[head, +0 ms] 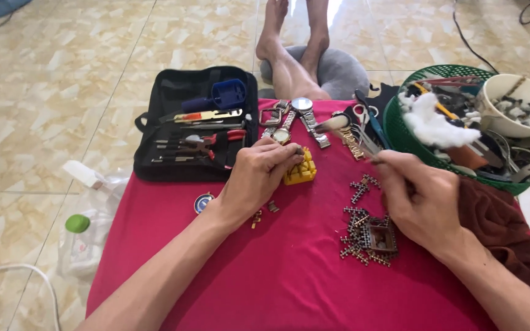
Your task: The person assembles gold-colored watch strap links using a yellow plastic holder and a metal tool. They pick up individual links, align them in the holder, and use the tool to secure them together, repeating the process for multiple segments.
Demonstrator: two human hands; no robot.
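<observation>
My left hand (257, 173) rests on the red cloth (289, 270) with its fingers curled on a small metal piece beside a yellow plastic holder block (302, 171). My right hand (413, 199) is closed around a thin tool whose tip pokes out toward the upper left. Just under it lies a pile of dark metal watch-band links (363, 236) with a square watch case. Several wristwatches (295, 119) lie beyond the hands at the cloth's far edge.
An open black tool case (199, 122) with pliers, screwdrivers and a blue tool lies at the left. A green basket (461, 132) with cotton, a white bowl and assorted parts stands at the right. Bare feet stretch ahead on the tiled floor. A plastic bottle lies left.
</observation>
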